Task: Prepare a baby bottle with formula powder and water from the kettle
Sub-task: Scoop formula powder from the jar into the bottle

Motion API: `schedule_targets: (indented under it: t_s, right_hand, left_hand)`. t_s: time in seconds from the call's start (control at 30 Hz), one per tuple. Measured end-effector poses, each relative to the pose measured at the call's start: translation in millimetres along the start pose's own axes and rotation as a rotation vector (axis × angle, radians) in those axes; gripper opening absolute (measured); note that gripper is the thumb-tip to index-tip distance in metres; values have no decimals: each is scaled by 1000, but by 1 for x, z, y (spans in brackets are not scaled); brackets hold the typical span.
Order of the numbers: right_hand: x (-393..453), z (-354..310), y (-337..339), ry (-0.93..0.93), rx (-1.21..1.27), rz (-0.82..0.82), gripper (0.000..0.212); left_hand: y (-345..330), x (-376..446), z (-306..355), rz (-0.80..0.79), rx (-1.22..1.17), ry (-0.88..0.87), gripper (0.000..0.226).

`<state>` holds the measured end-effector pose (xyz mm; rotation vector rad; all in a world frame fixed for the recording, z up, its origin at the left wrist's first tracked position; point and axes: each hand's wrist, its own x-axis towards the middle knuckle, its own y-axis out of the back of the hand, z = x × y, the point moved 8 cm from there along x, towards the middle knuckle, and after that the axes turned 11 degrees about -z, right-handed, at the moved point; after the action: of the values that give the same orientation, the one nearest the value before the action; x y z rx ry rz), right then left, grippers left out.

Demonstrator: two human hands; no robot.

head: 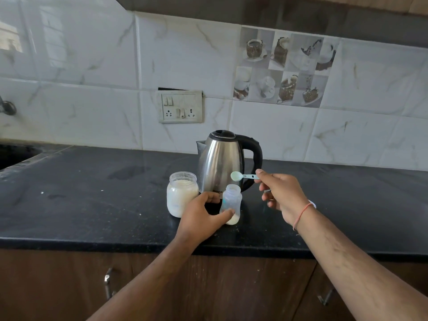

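Note:
A clear baby bottle (231,199) without a cap stands upright on the black counter (92,205), with white powder in its bottom. My left hand (203,216) grips its lower part. My right hand (281,193) pinches the handle of a pale green measuring spoon (239,176), whose bowl hovers just above the bottle's mouth. An open plastic jar of formula powder (181,193) stands to the left of the bottle. Behind both is a steel kettle (222,162) with a black lid and handle.
A sink (14,154) opens at the counter's far left, with a tap fitting (7,107) on the tiled wall. A switch and socket plate (180,107) sits on the wall above the kettle. Brown cabinet doors with metal handles (107,283) lie below the counter edge.

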<state>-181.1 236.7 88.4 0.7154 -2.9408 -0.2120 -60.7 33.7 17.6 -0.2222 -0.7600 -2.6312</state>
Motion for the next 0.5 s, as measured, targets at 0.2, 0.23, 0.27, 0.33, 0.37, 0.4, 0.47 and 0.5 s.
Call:
schedule_targets:
  t_s: [0.2, 0.23, 0.27, 0.33, 0.37, 0.4, 0.47, 0.5]
  right_hand:
    - [3, -20, -9, 104, 23, -12, 33]
    - [3, -26, -12, 128, -7, -19, 34]
    - [3, -32, -17, 155, -36, -30, 34]
    - [5, -44, -30, 219, -79, -66, 34]
    - [6, -48, -37, 244, -102, -84, 34]
    - [7, -53, -44, 267, -139, -96, 36]
    - [11, -61, -57, 312, -237, -106, 38]
    - [13, -66, -63, 336, -285, -105, 38]
  left_hand:
    - [18, -42, 6, 127, -110, -92, 36]
    - [27, -46, 5, 157, -108, -119, 38]
    - [39, -48, 3, 217, -100, -143, 38]
    - [71, -50, -6, 387, -29, -129, 38]
    - [85, -49, -13, 458, 27, -78, 45]
    - [95, -46, -22, 492, 73, -1, 60]
    - [106, -35, -43, 436, 122, 150, 101]
    - [106, -28, -53, 364, 122, 205, 119]
